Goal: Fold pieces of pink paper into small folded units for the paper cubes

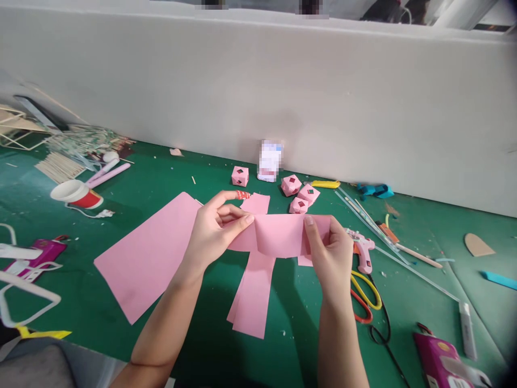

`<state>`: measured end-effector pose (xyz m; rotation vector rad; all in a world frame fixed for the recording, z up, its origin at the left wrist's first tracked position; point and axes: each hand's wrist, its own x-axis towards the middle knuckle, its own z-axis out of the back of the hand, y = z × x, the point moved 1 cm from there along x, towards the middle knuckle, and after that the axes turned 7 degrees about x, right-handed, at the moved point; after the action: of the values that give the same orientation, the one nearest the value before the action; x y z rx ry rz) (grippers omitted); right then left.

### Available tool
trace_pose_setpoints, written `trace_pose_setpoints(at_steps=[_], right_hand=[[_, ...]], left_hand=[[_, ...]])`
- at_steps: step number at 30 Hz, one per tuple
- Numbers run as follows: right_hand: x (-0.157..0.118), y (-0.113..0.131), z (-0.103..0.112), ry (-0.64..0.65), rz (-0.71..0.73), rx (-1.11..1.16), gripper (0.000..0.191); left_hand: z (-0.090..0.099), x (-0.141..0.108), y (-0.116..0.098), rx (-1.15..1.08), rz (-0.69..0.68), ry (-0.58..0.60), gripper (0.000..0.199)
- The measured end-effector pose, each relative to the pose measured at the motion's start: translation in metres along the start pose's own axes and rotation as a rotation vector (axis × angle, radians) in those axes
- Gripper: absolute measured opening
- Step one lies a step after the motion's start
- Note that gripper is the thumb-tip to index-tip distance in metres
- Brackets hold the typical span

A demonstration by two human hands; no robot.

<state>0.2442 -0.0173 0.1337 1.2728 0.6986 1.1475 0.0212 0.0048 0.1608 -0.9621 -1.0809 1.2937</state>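
A pink paper strip is stretched level between my two hands, above the green table. My left hand pinches its left part between thumb and fingers; a red patterned wrap covers one fingertip. On the right, my right hand grips the other end, thumb in front. Beneath lie more pink strips, overlapping one another. To the left a large pink sheet lies flat, partly behind my left forearm. Several small folded pink paper boxes with dark diamond openings, one of them a pink box, stand farther back.
A phone leans against the pale partition. Right of my hands are a pink glue gun, scissors with red and yellow handles, and glue sticks. A paper cup and wooden sticks are at left.
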Motion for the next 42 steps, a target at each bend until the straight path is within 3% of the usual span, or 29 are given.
trace_pose_setpoints(at_steps=[17,22,25,42], right_hand=[[0.000,0.004,-0.001,-0.045,0.013,0.003,0.039],[0.001,0.008,0.000,-0.073,0.039,-0.020,0.037],[0.002,0.010,0.002,-0.081,0.064,-0.050,0.038],[0.003,0.005,0.001,-0.107,0.029,-0.090,0.042]], left_hand=[[0.000,0.000,0.000,0.011,-0.009,-0.025,0.044],[0.003,0.002,-0.002,0.064,0.073,0.131,0.054],[0.004,0.003,0.000,0.111,0.101,0.204,0.050],[0.006,0.001,-0.006,0.103,0.118,0.114,0.048]])
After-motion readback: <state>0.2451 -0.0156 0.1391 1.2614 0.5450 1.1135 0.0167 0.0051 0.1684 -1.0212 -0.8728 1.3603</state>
